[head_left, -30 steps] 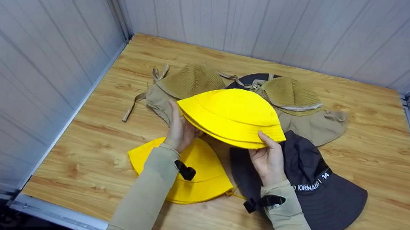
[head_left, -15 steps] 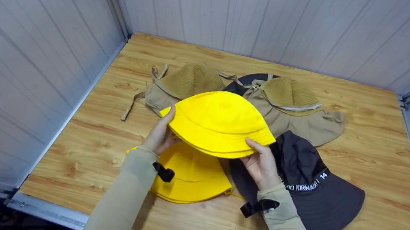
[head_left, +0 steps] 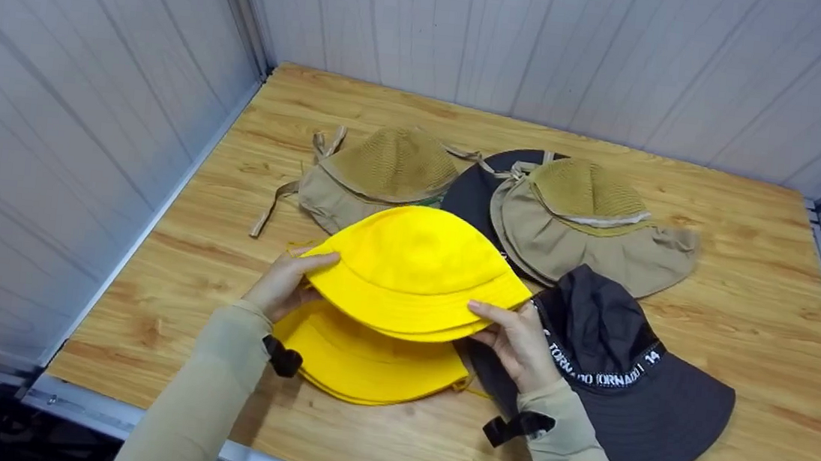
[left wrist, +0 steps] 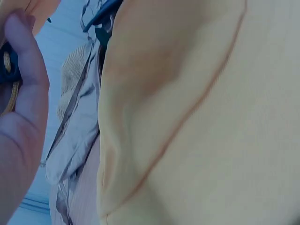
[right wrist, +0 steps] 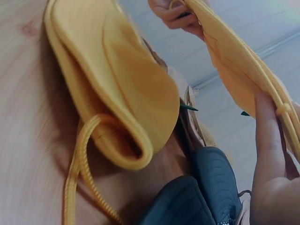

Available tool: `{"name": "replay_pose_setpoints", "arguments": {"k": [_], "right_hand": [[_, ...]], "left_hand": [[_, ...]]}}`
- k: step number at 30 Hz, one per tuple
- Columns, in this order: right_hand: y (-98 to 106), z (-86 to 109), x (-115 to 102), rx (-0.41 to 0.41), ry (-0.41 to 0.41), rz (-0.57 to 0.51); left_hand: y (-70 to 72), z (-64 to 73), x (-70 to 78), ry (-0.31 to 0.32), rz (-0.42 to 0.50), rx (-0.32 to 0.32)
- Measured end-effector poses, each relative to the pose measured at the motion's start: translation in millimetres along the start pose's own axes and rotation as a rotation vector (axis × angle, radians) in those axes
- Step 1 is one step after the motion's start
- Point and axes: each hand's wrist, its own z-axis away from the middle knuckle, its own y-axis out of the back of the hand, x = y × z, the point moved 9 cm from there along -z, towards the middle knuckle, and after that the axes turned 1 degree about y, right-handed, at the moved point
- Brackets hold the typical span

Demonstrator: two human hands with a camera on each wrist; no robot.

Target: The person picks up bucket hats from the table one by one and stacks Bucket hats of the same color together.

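Upper yellow hat [head_left: 419, 261]: bright, plain, folded flat; curved seam between crown and stitched brim, doubled brim layers visible below. It is held above the lower yellow hat [head_left: 374, 374], with a gap seen from the right wrist. Its brim is pinched near both corners by the left hand [head_left: 286, 282] and right hand [head_left: 516, 342]. Right side is crowded by the dark hat [head_left: 664, 413]. Bare table [head_left: 170, 298] is exposed leftward to the side wall [head_left: 90, 117]; front is bounded by a metal edge [head_left: 92, 411].
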Motion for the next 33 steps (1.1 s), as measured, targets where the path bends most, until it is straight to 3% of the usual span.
{"name": "replay_pose_setpoints", "arguments": {"k": [7, 16, 23, 33], "right_hand": [[5, 0.4, 3, 0.027, -0.016, 0.123], [-4, 7.2, 13, -0.103, 0.015, 0.365], [-8, 10.8, 30, -0.161, -0.023, 0.457], [-10, 13.7, 41, -0.225, -0.017, 0.566]], "left_hand": [[19.6, 6.4, -1.9, 0.049, -0.131, -0.037], [43.4, 17.0, -6.8, 0.115, -0.432, -0.041], [52.9, 25.0, -13.3, 0.149, -0.552, -0.058], [60.3, 25.3, -13.0, 0.164, -0.746, -0.008]]}}
